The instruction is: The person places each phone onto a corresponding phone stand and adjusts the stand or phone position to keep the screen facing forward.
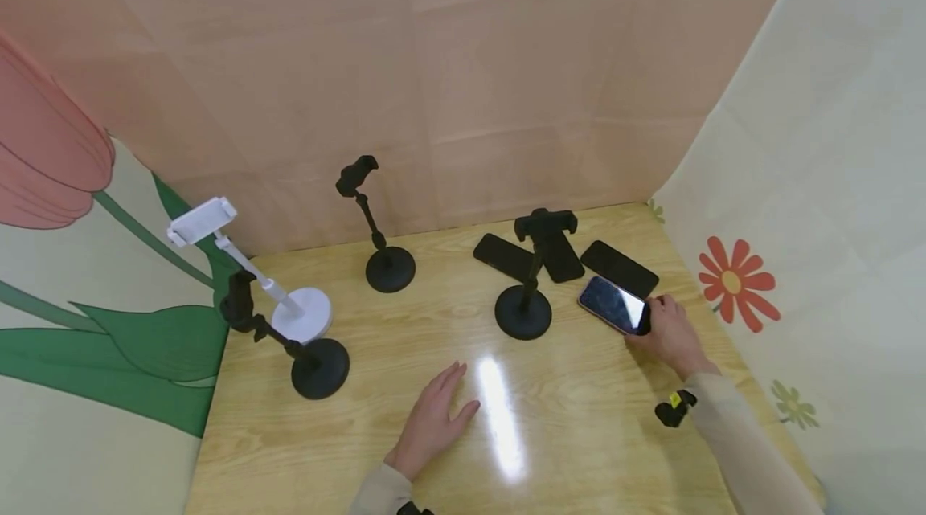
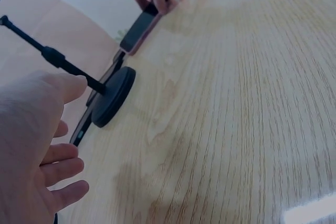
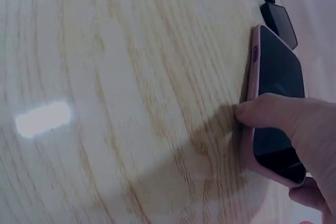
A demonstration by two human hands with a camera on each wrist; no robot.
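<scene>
My right hand (image 1: 654, 320) grips the near end of a phone in a pink case (image 1: 612, 304), screen up, at the right side of the wooden table (image 1: 579, 435). In the right wrist view the thumb (image 3: 262, 111) presses the phone's (image 3: 275, 72) left edge and the fingers curl round the other side. My left hand (image 1: 443, 406) lies flat on the table in the middle front, fingers straight, holding nothing. A black phone stand (image 1: 526, 290) rises between the two hands, its round base (image 2: 113, 95) just beyond the left hand (image 2: 37, 145).
Three black phones (image 1: 506, 256) (image 1: 563, 258) (image 1: 618, 267) lie behind the stand at the back right. A second black stand (image 1: 387, 262) is at the back, a white stand (image 1: 297, 310) and another black one (image 1: 318, 366) at the left. Cloth walls close in the table.
</scene>
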